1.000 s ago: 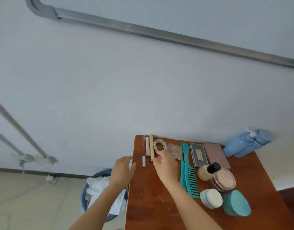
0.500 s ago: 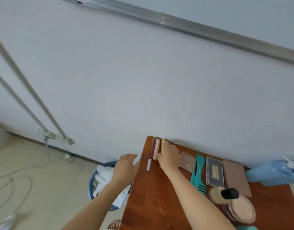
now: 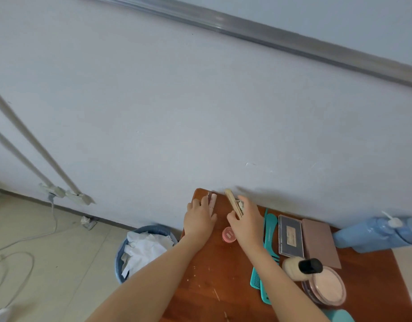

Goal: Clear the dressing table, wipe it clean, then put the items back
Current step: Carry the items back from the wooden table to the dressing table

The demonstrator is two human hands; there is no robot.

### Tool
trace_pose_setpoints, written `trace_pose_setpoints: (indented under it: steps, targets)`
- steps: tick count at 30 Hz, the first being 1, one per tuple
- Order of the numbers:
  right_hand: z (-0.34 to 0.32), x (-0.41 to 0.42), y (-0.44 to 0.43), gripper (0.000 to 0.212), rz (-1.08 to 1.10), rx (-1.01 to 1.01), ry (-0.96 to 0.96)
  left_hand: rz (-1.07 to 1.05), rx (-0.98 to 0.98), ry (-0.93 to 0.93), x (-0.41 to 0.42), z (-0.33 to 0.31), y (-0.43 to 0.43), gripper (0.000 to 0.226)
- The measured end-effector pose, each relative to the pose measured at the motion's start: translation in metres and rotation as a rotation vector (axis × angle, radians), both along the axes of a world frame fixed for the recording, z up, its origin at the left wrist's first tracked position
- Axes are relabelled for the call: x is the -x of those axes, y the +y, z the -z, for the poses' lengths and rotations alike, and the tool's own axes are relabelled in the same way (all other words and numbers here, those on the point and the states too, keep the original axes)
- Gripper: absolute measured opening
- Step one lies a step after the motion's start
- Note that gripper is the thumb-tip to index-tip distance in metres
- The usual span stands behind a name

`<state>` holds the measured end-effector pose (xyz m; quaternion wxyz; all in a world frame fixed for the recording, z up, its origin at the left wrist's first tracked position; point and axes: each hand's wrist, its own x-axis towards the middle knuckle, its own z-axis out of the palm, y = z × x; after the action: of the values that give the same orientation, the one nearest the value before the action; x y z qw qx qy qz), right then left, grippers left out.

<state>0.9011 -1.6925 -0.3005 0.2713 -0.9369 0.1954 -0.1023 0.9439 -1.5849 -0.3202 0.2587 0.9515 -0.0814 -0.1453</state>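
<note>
Head view looks down on the left end of a wooden dressing table (image 3: 219, 275) set against a pale wall. The left hand (image 3: 199, 217) lies at the far left corner with its fingers stretched flat, pressing on a pink tube (image 3: 213, 199). The tube's far end sticks out past the fingertips; whatever else is under the palm is hidden. Just right of it, the right hand (image 3: 245, 221) pinches a beige stick (image 3: 232, 203) between thumb and curled fingers. The stick slants up and away toward the wall, and its far tip is clear of the hand.

A small round pink pot (image 3: 229, 234) sits on the table between the two wrists, just near of the thumbs and partly covered by the right hand. To the right of the right hand lie teal combs (image 3: 270, 226), then a dark palette (image 3: 290, 235), then a mauve case (image 3: 320, 242), side by side. Blue bottles (image 3: 374, 231) lie against the wall at the far right. Nearer, a cream bottle with a black cap (image 3: 300, 268) rests beside a round pink compact (image 3: 325, 287). On the floor left of the table stands a blue bin (image 3: 118, 263) holding white paper.
</note>
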Motion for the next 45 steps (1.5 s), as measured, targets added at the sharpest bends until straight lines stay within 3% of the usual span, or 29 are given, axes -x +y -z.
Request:
trace_pose_setpoints:
  steps: [7,15,20,22,25,29,37,42,45]
  targets:
    - [0.005,0.024,-0.013,0.036,-0.068,0.028,-0.116,-0.208,0.063,0.097,-0.001,0.004,-0.007,0.025]
    - [0.007,0.033,-0.013,0.033,-0.082,0.037,-0.127,-0.201,0.023,0.171,0.001,0.001,-0.008,0.039]
    - [0.007,0.039,-0.015,0.033,-0.084,0.035,-0.134,-0.134,0.025,0.167,0.005,-0.005,-0.002,0.011]
    - [0.005,0.042,-0.017,0.032,-0.091,0.036,-0.144,-0.138,0.06,0.186,0.007,-0.006,0.001,0.005]
    - [0.003,0.045,-0.018,0.031,-0.104,0.039,-0.151,-0.172,0.159,0.223,0.011,-0.008,0.008,0.029]
    - [-0.001,0.047,-0.015,0.034,-0.119,0.058,-0.141,-0.151,0.299,0.19,0.018,-0.016,0.027,0.012]
    - [-0.022,0.077,0.003,0.033,0.087,0.085,-0.18,0.139,0.408,0.162,0.01,-0.048,0.036,0.016]
    - [-0.026,0.139,0.047,0.033,0.464,0.126,-0.204,0.505,0.466,0.231,0.033,-0.057,0.032,0.007]
    - [-0.025,0.186,0.102,0.037,0.74,0.122,-0.207,0.731,0.422,0.278,0.065,-0.059,0.049,0.013]
